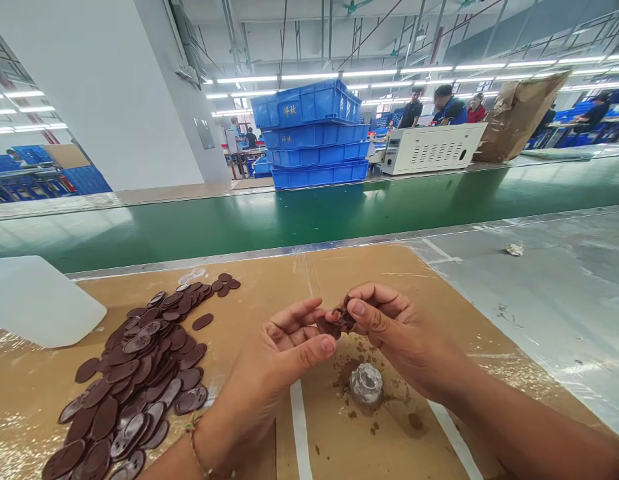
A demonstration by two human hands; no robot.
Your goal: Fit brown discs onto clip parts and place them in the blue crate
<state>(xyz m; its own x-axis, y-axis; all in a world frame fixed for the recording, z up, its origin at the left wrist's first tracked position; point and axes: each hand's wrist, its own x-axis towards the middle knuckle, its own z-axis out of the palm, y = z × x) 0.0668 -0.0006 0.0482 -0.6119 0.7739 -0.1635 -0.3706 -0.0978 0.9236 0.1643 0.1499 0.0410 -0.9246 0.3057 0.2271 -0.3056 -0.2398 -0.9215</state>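
Observation:
Both hands meet above the brown board, a little right of the middle of the view. Between thumb and fingers my left hand (pixel 289 353) holds a dark brown oval piece (pixel 328 327). My right hand (pixel 389 327) pinches a small, lumpy dark brown thing (pixel 346 317) against that piece; its exact kind is hard to make out. Below the hands a small silvery, foil-like round object (pixel 366 384) stands on the board, with wet brown spots around it. A large heap of similar brown oval pieces (pixel 139 373) lies left of my left hand.
A whitish plastic jug (pixel 39 303) lies at the left. Behind the cardboard-covered tabletop (pixel 259 293) runs a green conveyor belt (pixel 214 223). Beyond it stand stacked blue crates (pixel 316 137), a cream machine housing (pixel 432 150) and several people. A crumpled white scrap (pixel 515 249) lies at right.

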